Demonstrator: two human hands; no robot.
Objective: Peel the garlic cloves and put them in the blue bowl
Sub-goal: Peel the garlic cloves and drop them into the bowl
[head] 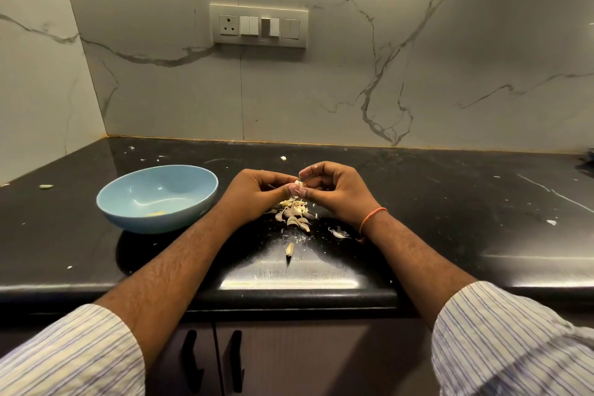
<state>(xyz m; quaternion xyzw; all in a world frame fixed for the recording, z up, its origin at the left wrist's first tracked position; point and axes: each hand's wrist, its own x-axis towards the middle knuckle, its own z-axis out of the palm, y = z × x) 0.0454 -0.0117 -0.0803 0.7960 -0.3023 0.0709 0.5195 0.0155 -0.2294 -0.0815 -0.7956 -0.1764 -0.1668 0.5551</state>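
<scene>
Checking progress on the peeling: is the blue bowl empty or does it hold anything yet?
Nearly empty. The blue bowl sits upright, its inside mostly bare, with only a small yellowish bit at the bottom; whether that is a peeled clove, I cannot tell.

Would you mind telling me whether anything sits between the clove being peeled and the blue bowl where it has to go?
Nothing on the counter blocks that path. The garlic clove is pinched between both hands, and the blue bowl lies to its left. Only the left hand itself sits between them; the pile of cloves and skins lies below the hands, not toward the bowl.

dim warm light | glare on countertop (pixel 289 280) front edge | wide-angle bending at edges
</scene>
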